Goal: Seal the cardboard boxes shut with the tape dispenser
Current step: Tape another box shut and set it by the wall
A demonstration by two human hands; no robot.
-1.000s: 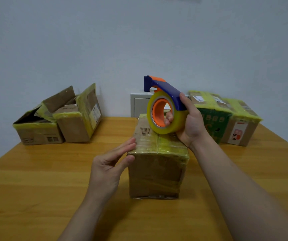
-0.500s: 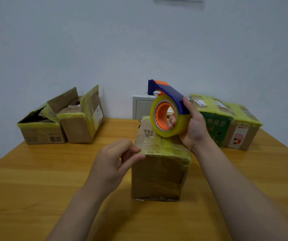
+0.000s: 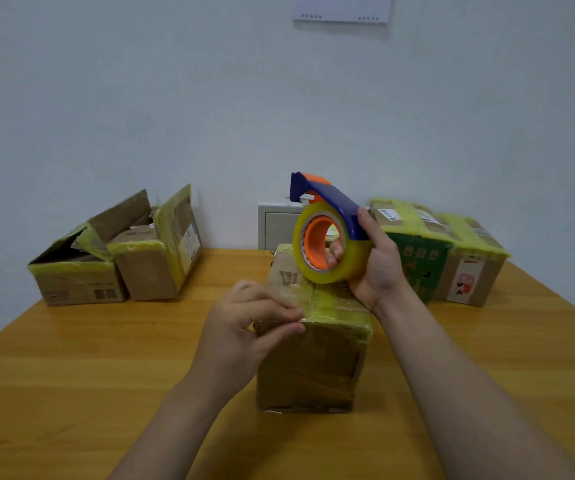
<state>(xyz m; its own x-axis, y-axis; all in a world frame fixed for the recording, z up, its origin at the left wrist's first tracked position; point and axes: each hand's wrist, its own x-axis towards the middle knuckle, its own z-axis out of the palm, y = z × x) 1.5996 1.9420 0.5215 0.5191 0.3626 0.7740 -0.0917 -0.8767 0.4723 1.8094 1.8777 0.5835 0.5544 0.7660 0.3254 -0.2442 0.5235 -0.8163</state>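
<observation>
On the table [image 3: 71,393] before you, the taped cardboard box [image 3: 310,362] stands closed, its contents hidden. Your left hand [image 3: 244,327] pinches its near top edge. Your right hand [image 3: 374,268] grips the tape dispenser [image 3: 327,230] over the box's far end, fingers through the orange core; whether it touches the box is unclear. Far left, two open boxes [image 3: 78,285] show only crumpled flaps and dark insides. Far right, two sealed boxes [image 3: 469,275] touch, one partly behind your right hand.

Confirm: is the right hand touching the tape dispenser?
Touching. The head view shows the right hand gripping the tape dispenser, with fingers curled into the orange core and the index finger lying along the blue handle.
</observation>
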